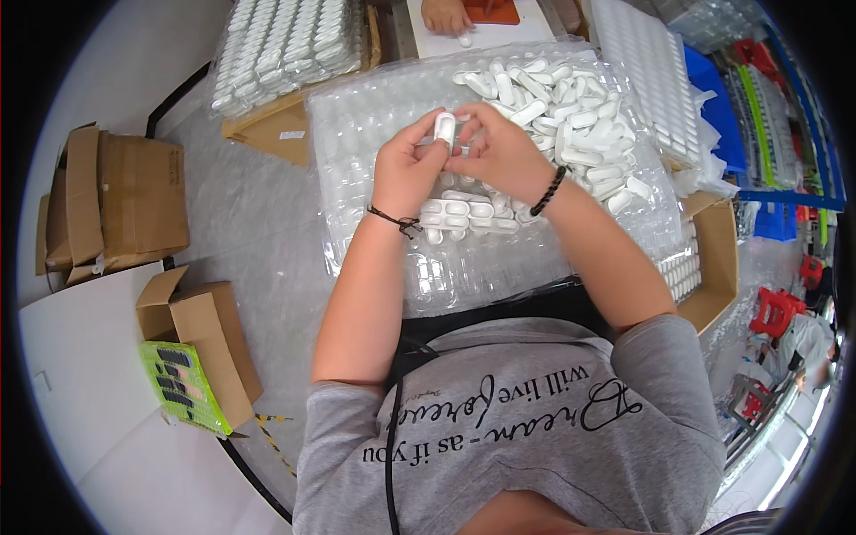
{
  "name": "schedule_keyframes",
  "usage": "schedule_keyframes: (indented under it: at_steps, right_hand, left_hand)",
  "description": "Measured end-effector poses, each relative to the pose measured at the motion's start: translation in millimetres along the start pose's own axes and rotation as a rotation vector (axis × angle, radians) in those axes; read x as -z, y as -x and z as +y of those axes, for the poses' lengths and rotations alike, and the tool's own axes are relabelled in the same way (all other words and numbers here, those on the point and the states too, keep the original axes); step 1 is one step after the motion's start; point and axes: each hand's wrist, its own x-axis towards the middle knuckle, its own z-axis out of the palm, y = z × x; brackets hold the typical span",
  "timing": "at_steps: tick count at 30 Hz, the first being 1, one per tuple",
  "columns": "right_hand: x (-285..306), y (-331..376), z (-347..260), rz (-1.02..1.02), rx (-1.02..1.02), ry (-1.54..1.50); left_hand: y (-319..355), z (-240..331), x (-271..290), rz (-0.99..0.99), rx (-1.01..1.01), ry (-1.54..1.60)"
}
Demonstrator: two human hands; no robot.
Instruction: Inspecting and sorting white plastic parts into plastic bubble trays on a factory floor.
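Observation:
My left hand [410, 160] grips a small white oblong plastic piece [444, 127] upright between thumb and fingers. Close on its right is my right hand [499, 152], thumb and forefinger apart and the other fingers curled. I cannot tell whether its fingertips touch the piece. Both hands are above clear plastic blister trays [348, 116]. A large heap of similar white pieces [588, 125] lies loose to the right and beyond. Nearer me, below the hands, several more white pieces [455, 214] sit in rows, partly hidden by my wrists.
Stacked filled trays [285, 53] stand at the far left, another white tray stack [642, 71] at the far right. Another person's hand [446, 16] touches a white piece across the table. Cardboard boxes [143, 196] stand left; an open carton [718, 267] is by my right arm.

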Motion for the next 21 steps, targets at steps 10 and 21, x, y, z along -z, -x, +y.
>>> schedule_keyframes:
  at_steps: [10,21]
  right_hand:
    - [16,-116,7,-0.046,0.073,0.185]
    - [7,-212,61,0.086,-0.206,1.064]
  left_hand:
    - [-6,-6,5,0.144,-0.092,-0.097]
    - [-5,-12,9,-0.2,-0.438,-0.978]
